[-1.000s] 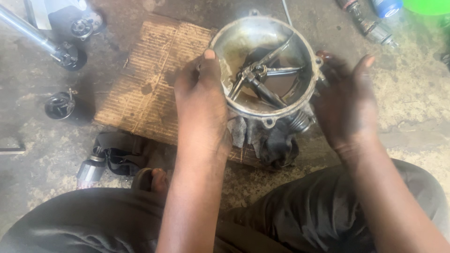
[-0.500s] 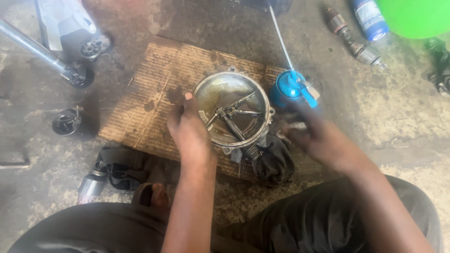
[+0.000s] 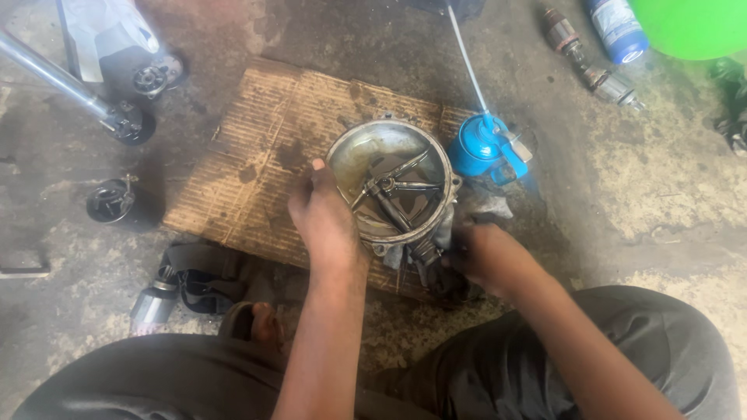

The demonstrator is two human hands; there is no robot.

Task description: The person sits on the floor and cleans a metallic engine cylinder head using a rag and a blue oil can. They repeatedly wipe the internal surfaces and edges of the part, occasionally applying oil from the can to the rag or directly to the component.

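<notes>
A rough grey concrete floor point(image 3: 669, 187) fills the frame, stained dark with oil toward the upper middle. A worn, greasy sheet of cardboard point(image 3: 257, 163) lies flat on it at the centre. Daylight falls evenly, brightest on the pale patch at the right. A metal tube point(image 3: 47, 74) slants across the upper left corner.
</notes>
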